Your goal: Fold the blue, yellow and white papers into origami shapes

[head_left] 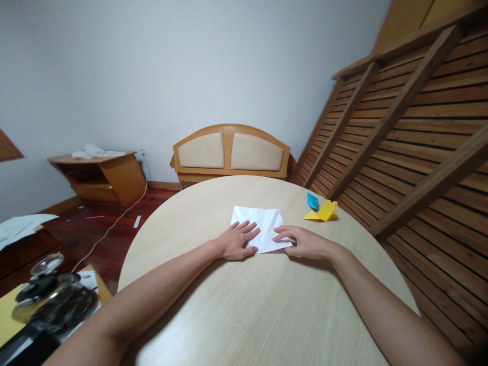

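A creased sheet of white paper (pixel 269 223) lies on the round light-wood table (pixel 229 315), its fold lines fanning out. My left hand (pixel 237 241) rests flat on the paper's left part with the fingers spread. At the right edge, my right hand (pixel 303 241) has the near corner between its thumb and fingers, with the fingertips over the top side. Beyond my right hand, a yellow folded-paper figure (pixel 324 211) and a smaller blue folded-paper piece (pixel 312 201) sit close together on the table.
A padded headboard (pixel 231 150) stands behind the table. Wooden slatted panels (pixel 381 137) lean along the right. On the left are a low cabinet (pixel 114 180), a white cable (pixel 110 229) across the floor, and a glass pot (pixel 63 300) beside the table.
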The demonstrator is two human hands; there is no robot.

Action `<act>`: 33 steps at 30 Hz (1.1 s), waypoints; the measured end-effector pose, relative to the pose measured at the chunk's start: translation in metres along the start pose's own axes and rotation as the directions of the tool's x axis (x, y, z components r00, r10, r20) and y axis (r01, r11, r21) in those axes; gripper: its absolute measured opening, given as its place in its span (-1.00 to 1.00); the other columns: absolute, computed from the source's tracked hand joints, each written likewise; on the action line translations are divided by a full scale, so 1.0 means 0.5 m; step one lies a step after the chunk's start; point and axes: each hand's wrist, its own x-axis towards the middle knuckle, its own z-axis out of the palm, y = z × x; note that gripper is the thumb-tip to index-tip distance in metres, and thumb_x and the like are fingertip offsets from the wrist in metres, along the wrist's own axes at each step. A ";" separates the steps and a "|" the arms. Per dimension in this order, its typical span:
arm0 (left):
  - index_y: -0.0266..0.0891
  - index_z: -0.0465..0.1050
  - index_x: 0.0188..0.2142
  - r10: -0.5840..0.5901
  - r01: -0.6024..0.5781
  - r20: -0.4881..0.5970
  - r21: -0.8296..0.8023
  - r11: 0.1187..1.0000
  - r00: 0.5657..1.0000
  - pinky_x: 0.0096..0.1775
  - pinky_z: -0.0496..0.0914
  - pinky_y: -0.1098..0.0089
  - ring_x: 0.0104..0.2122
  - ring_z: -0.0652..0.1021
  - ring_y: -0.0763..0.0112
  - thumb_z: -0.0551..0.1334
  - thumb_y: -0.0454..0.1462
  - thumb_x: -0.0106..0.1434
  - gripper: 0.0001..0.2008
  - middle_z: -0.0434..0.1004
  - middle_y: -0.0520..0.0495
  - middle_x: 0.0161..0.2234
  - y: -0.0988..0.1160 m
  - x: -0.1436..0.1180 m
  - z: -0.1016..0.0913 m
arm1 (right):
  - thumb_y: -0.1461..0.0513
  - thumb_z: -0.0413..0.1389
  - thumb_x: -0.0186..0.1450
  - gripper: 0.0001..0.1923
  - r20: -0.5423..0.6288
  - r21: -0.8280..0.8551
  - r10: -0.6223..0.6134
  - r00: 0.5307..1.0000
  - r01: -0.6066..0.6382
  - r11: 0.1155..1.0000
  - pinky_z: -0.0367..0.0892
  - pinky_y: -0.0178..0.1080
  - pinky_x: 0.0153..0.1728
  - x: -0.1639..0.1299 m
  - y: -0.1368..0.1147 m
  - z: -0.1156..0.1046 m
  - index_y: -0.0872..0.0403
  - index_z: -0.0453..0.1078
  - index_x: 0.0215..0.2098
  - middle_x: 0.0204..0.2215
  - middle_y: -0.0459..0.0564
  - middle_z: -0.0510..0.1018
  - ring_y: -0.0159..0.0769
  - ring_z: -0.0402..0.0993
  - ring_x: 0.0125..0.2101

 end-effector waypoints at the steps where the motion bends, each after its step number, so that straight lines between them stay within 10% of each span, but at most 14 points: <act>1: -0.13 -0.08 0.41 0.000 0.000 0.005 -0.001 1.000 1.000 0.31 -0.05 -0.11 0.39 -0.04 -0.02 -0.01 0.10 0.39 -0.29 -0.16 -0.15 0.43 0.001 0.000 -0.002 | 0.30 0.19 0.13 -0.56 -0.014 0.000 -0.020 1.000 0.020 1.000 0.14 0.04 0.25 0.001 0.001 0.000 -0.04 0.57 -0.01 0.22 0.08 0.40 0.01 0.30 0.21; 17: -0.10 0.04 0.38 0.035 -0.036 -0.028 -0.023 0.999 0.999 0.29 -0.01 -0.13 0.37 0.03 -0.12 0.14 0.09 0.28 -0.23 -0.04 -0.14 0.41 0.004 0.000 -0.002 | 0.07 0.07 0.37 -0.72 -0.162 0.114 -0.048 0.986 0.067 0.991 0.31 -0.23 -0.24 0.031 -0.033 0.027 0.10 0.50 -0.23 -0.32 0.01 0.61 -0.22 0.47 -0.33; 33: -0.17 0.17 0.32 0.025 -0.020 -0.122 0.044 0.999 0.992 0.26 0.08 -0.05 0.27 0.23 -0.07 0.13 0.01 0.29 -0.33 0.16 -0.23 0.33 0.031 -0.007 -0.007 | 0.10 0.05 0.41 -0.76 -0.342 0.054 -0.117 0.932 0.144 0.988 0.32 -0.16 -0.11 0.063 -0.041 0.054 0.02 0.50 -0.22 -0.23 0.01 0.62 -0.15 0.50 -0.18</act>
